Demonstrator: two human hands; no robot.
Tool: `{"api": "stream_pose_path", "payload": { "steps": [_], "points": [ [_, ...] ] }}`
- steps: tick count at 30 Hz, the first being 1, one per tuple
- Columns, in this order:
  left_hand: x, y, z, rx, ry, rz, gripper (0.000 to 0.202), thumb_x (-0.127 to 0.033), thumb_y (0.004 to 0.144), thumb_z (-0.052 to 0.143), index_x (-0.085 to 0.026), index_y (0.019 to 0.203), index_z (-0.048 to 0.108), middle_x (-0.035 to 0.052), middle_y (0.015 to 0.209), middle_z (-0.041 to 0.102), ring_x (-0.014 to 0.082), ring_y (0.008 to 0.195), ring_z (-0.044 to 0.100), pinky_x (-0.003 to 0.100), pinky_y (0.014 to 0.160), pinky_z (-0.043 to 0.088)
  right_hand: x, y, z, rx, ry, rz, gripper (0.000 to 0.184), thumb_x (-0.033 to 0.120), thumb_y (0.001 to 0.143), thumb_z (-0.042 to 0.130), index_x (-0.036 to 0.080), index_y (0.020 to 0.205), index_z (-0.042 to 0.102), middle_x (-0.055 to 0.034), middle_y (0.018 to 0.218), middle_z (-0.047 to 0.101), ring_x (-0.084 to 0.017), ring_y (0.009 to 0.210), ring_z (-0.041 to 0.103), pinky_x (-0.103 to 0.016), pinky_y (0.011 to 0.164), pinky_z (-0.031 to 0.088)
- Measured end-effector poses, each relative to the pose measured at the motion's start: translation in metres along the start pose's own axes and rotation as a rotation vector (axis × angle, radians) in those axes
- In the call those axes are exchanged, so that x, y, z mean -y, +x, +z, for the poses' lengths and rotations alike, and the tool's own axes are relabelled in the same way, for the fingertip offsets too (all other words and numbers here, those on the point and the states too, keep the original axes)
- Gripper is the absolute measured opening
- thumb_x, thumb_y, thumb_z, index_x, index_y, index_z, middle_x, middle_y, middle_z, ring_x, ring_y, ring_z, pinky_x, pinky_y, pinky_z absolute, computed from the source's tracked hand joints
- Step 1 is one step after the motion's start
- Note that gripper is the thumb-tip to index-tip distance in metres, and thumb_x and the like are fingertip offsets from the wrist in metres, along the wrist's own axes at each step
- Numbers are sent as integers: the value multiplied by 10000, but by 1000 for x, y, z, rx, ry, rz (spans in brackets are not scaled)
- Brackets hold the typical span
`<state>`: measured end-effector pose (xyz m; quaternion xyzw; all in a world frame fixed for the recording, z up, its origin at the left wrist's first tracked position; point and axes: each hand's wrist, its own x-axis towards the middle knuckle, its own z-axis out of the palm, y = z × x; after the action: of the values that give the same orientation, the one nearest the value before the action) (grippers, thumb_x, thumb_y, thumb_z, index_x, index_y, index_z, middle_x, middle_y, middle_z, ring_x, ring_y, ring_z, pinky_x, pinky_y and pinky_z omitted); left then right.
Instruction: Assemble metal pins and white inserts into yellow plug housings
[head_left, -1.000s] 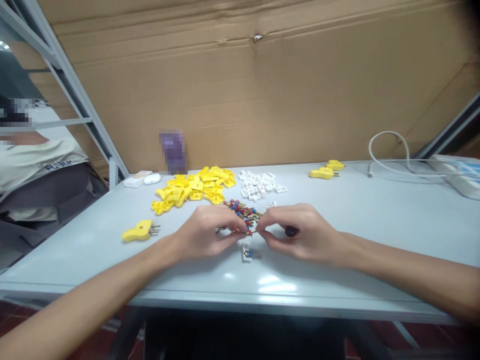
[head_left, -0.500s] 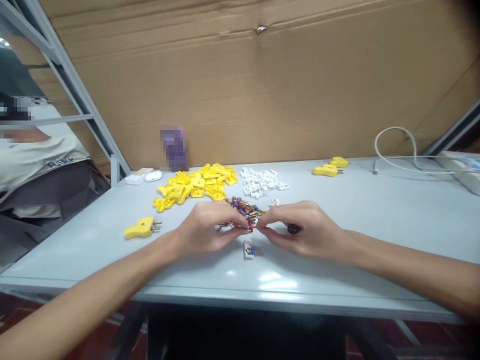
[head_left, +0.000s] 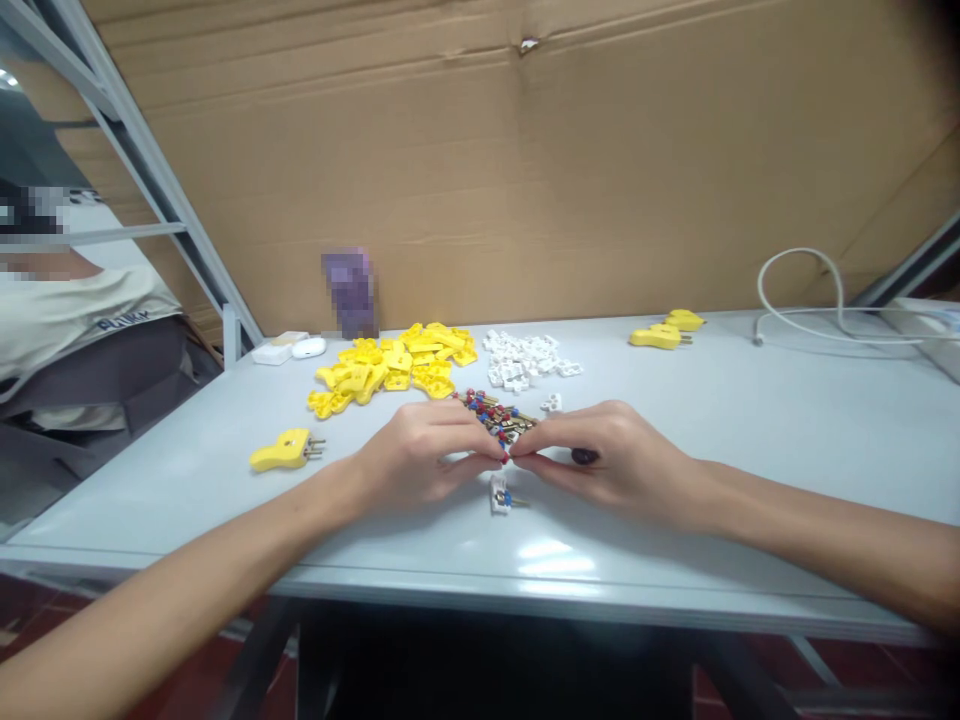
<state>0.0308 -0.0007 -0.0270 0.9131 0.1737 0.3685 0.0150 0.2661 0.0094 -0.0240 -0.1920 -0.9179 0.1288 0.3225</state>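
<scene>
L hand [head_left: 424, 462]: we're pinching red-tipped pc [head_left: 505, 456], fingers closed
R hand [head_left: 616, 466]: we're pinching same pc
Behind: brass pins [head_left: 495, 411] lying loose

plug shells [head_left: 382, 365] left of plug bases [head_left: 525, 360]; pins [head_left: 495, 412] in front

Hands [head_left: 424, 455] together at brass pins [head_left: 496, 413] (red-and-blue tipped)

One camera, worn on the person's head, looks forward and down from above the near edge of the table [head_left: 750, 450], close behind the left hand [head_left: 420, 460] and right hand [head_left: 611, 470]. The hands sit low in the middle of the frame, and the view runs beyond them to a cardboard sheet [head_left: 480, 170].
</scene>
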Motion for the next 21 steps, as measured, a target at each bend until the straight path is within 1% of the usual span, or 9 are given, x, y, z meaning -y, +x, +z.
{"api": "stream_pose_path", "payload": {
  "steps": [4,8,12,16,21],
  "points": [
    [0,-1,1,-5,-20,-7,80,-150,915,637,-150,921,716,45,791,748,134,699,681,280,661,560,2,2,-1,0,7,14,160,138,890,574,151,874,734,-3,710,734,-70,521,586,-184,511,422],
    [-1,1,0,34,-64,5,102,-103,908,622,-122,942,717,73,830,757,150,739,694,287,678,575,5,1,-3,20,17,46,157,133,875,576,157,864,731,5,700,730,-65,506,569,-188,487,396],
    [-2,2,-2,66,-79,11,132,-73,908,596,-112,955,714,82,846,756,149,757,689,281,689,578,5,0,-4,62,41,68,170,158,885,565,160,883,735,0,709,733,-80,540,606,-200,526,422],
    [-4,0,-2,132,-45,-11,172,-95,937,550,-148,974,710,63,873,757,136,780,681,271,710,579,5,-1,-3,128,59,84,183,154,875,558,165,891,740,-8,746,744,-92,570,622,-212,547,431],
    [-6,0,-4,193,-20,-10,183,-104,948,533,-147,977,708,66,892,758,141,797,683,274,730,580,5,-1,-3,179,63,112,203,158,874,540,167,901,741,-24,764,743,-112,594,627,-231,564,434]
  ]
}}
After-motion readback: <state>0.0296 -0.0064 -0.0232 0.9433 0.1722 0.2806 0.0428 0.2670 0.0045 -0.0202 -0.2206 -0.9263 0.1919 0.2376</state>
